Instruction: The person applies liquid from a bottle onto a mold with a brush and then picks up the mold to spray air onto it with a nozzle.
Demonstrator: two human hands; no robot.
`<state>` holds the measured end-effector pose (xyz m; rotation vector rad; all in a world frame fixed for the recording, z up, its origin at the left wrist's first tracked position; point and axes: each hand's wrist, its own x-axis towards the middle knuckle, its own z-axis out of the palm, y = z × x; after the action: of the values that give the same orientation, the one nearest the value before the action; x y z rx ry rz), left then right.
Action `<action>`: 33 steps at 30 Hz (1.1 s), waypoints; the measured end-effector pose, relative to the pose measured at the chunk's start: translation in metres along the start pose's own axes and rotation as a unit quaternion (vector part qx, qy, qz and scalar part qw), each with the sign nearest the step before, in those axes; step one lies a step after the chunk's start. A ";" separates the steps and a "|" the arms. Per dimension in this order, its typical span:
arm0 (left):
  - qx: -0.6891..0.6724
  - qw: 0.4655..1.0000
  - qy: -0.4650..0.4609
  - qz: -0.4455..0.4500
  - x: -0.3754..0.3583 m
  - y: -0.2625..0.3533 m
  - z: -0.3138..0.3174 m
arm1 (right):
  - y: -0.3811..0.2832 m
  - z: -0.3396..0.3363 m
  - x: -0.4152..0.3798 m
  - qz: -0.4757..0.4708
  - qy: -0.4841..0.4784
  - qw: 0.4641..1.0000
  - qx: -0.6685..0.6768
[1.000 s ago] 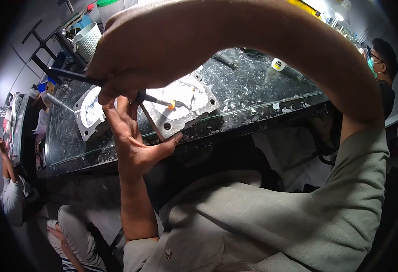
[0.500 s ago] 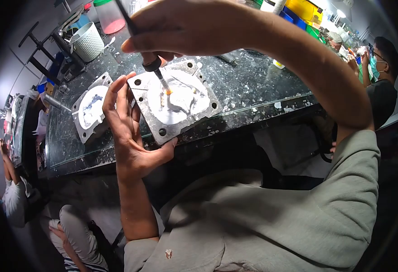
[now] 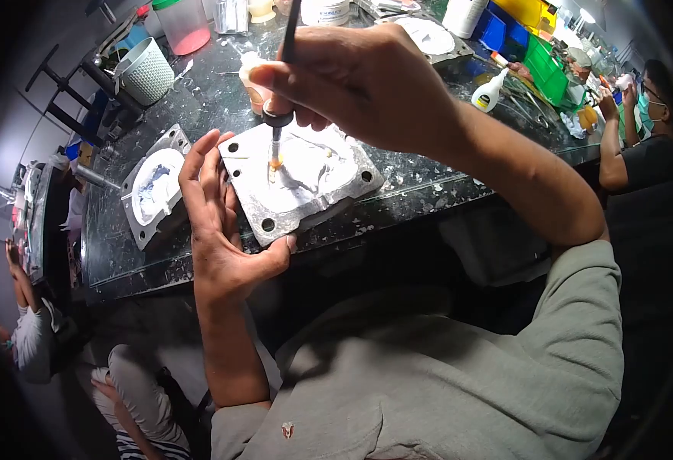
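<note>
A square metal mould plate (image 3: 306, 188) with corner holes and a white cavity lies at the near edge of the dark speckled worktop (image 3: 428, 180). My left hand (image 3: 218, 222) steadies its left side, fingers spread along the edge and thumb under the near corner. My right hand (image 3: 359, 77) grips a thin black-handled tool (image 3: 279, 92) held upright. The tool's orange tip touches the white cavity near the plate's upper left.
A second mould plate (image 3: 156, 192) lies to the left. At the back stand a white perforated cup (image 3: 143, 70), a pink-filled jar (image 3: 181, 23) and a glue bottle (image 3: 488, 90). Green and blue bins sit far right, beside a masked person (image 3: 643, 130). Another person crouches at lower left (image 3: 30, 337).
My right hand has swung the tool from nearly level to upright and drawn my forearm down, uncovering the back of the worktop. The left hand stayed on the plate.
</note>
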<state>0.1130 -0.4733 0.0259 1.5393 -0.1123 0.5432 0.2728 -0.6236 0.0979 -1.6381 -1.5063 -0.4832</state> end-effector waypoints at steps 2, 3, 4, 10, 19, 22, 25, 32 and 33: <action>-0.004 1.000 0.002 -0.005 0.001 0.000 0.000 | -0.001 0.001 -0.004 -0.002 0.014 1.000 0.004; 0.011 1.000 -0.001 -0.001 0.001 -0.002 -0.002 | -0.004 0.001 -0.007 0.028 0.024 0.998 0.058; 0.024 1.000 -0.005 0.004 0.001 -0.002 -0.003 | -0.006 0.001 -0.008 0.058 0.034 0.991 0.112; -0.011 1.000 0.011 -0.004 0.000 -0.001 0.001 | 0.003 -0.004 -0.012 0.021 0.010 1.000 -0.007; 0.004 1.000 -0.001 0.004 0.000 -0.003 -0.003 | 0.004 -0.014 -0.006 -0.046 -0.030 0.998 0.039; 0.011 1.000 -0.002 0.008 -0.001 -0.003 -0.003 | -0.007 -0.034 -0.001 0.063 -0.104 0.991 -0.061; 0.007 1.000 -0.003 0.009 0.000 -0.003 -0.002 | 0.007 -0.029 -0.003 -0.026 -0.078 0.995 -0.065; 0.007 1.000 0.002 0.002 -0.001 0.000 -0.002 | 0.000 -0.031 -0.006 -0.090 -0.071 0.992 -0.053; 0.002 1.000 0.000 0.000 -0.001 0.001 -0.002 | 0.001 -0.031 -0.006 -0.095 -0.077 0.991 -0.056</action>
<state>0.1118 -0.4720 0.0262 1.5427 -0.1113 0.5433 0.2799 -0.6519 0.1111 -1.6566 -1.7883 -0.5636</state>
